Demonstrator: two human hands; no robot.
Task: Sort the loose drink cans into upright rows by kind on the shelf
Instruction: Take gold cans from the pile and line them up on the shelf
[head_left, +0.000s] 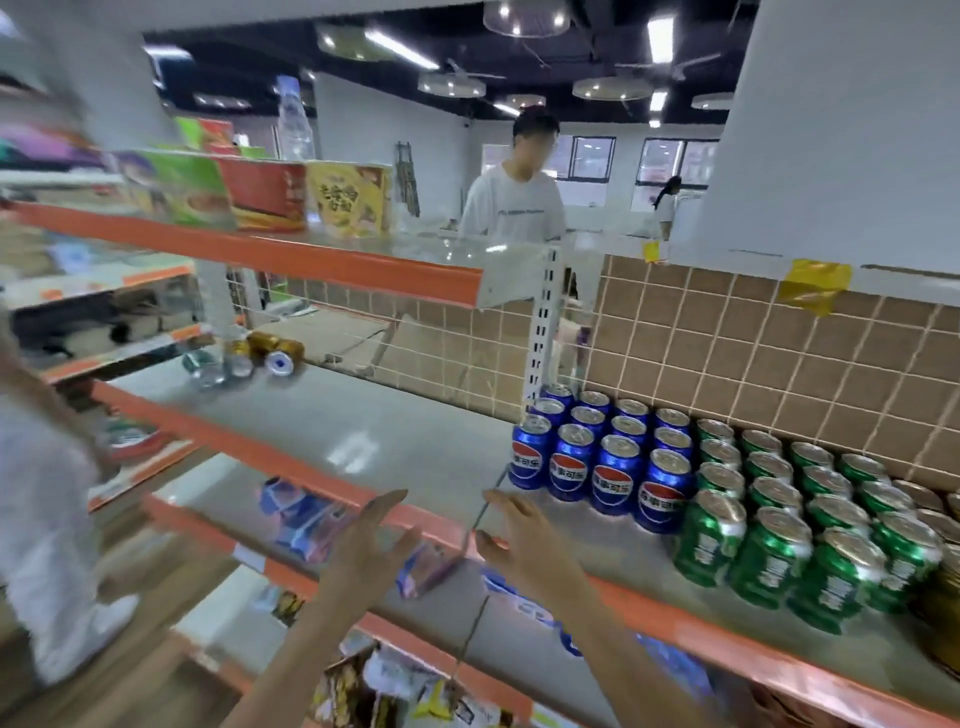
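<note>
Blue cola cans (602, 452) stand upright in rows on the grey shelf (363, 431), with rows of green cans (789, 519) to their right and gold cans (945, 597) at the far right edge. A few loose cans, gold and silver (260, 353), lie on their sides at the shelf's far left back. My left hand (369, 540) and my right hand (524, 540) hover open and empty over the shelf's orange front edge, left of the blue cans.
An upper shelf (311, 260) holds boxed snacks (270, 195). Lower shelves hold blue packets (306, 519) and snack bags. A wire grid and brown tiled wall back the shelf. A person in a white shirt (514, 202) stands behind; another person's clothing (47, 509) is at left.
</note>
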